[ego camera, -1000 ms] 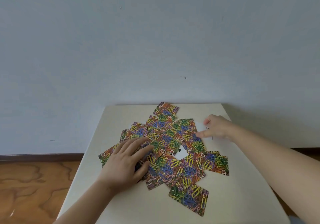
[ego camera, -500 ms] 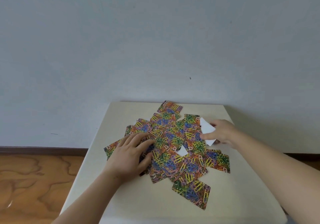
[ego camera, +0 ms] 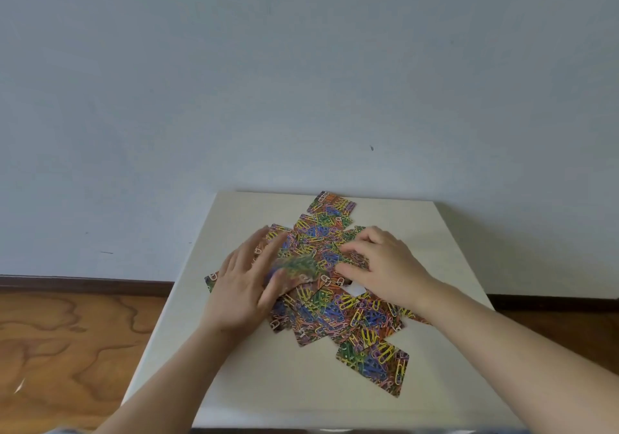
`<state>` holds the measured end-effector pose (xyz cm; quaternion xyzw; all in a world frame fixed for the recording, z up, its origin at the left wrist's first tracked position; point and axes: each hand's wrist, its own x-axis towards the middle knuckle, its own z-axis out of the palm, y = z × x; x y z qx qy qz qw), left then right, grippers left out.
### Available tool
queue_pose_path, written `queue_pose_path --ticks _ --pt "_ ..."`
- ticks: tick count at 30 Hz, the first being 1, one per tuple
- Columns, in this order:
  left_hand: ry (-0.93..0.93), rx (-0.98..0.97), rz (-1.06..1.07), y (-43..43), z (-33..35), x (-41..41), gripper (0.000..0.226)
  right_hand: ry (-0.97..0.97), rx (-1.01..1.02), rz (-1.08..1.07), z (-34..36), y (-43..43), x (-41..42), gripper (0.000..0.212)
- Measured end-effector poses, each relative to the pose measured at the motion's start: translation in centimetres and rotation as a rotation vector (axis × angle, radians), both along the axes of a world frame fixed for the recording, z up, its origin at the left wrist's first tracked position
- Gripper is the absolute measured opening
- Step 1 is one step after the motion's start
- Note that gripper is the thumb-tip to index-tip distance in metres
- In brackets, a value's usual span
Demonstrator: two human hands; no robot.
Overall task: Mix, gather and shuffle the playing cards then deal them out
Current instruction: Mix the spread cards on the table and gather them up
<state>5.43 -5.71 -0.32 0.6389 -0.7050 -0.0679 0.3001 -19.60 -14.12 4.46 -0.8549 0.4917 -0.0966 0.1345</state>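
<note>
A loose heap of playing cards (ego camera: 335, 309) with colourful paper-clip backs lies spread over the middle of the small cream table (ego camera: 268, 383). My left hand (ego camera: 244, 286) lies flat on the left part of the heap, blurred, with a card blurred at its fingertips. My right hand (ego camera: 382, 266) rests on the right part of the heap, fingers spread and slightly bent, touching the cards. One card (ego camera: 373, 366) lies apart toward the front, another card (ego camera: 331, 203) sticks out at the back. A small white card face (ego camera: 355, 289) peeks out under my right hand.
The table stands against a pale blue wall (ego camera: 301, 81). Wooden floor (ego camera: 67, 340) shows to the left and right of it. Bare table surface runs along the front edge and both sides of the heap.
My right hand, which pinched a face-up white card at the right edge, now lies on the heap without it. My left hand has slid further in over the cards, and the heap has shifted.
</note>
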Motion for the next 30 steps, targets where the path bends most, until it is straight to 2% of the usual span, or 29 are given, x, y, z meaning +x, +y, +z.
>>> queue_pose_path --ticks 2,5,9,11,12,16,18,21,25,30 --pt "-0.153 0.056 -0.073 -0.3 -0.2 -0.2 0.056 -0.010 0.046 -0.131 -0.9 0.1 -0.5 0.048" --pt "-0.317 0.203 -0.126 -1.1 -1.1 -0.4 0.056 0.043 0.112 -0.258 -2.0 0.2 -1.4 0.050" --pt "-0.328 0.226 -0.111 -1.5 -1.5 -0.3 0.058 -0.059 0.179 -0.358 -1.7 -0.3 -2.7 0.021" --pt "-0.303 0.200 -0.089 -1.4 -1.3 -0.3 0.056 -0.062 0.200 -0.391 -1.4 -0.5 -2.8 0.016" --pt "-0.295 0.189 -0.075 -1.3 -1.2 -0.3 0.055 -0.036 0.202 -0.408 -1.3 -0.5 -2.6 0.023" --pt "-0.259 0.170 0.008 -1.2 -0.9 -0.6 0.049 0.229 0.216 -0.449 -1.0 -0.2 -0.5 0.087" --pt "-0.264 0.167 0.026 -1.1 -0.8 -0.7 0.048 0.307 0.262 -0.470 -0.7 -0.4 0.1 0.102" --pt "-0.261 0.165 0.013 -1.1 -0.8 -0.6 0.048 0.360 0.358 -0.475 0.0 -1.1 0.1 0.099" --pt "-0.260 0.145 0.013 -1.1 -0.7 -0.7 0.047 0.199 0.502 -0.497 0.3 -1.6 -0.9 0.088" --pt "-0.209 0.119 0.134 -1.1 -0.8 -0.6 0.048 0.091 0.489 -0.502 -0.1 -1.5 -2.1 0.064"
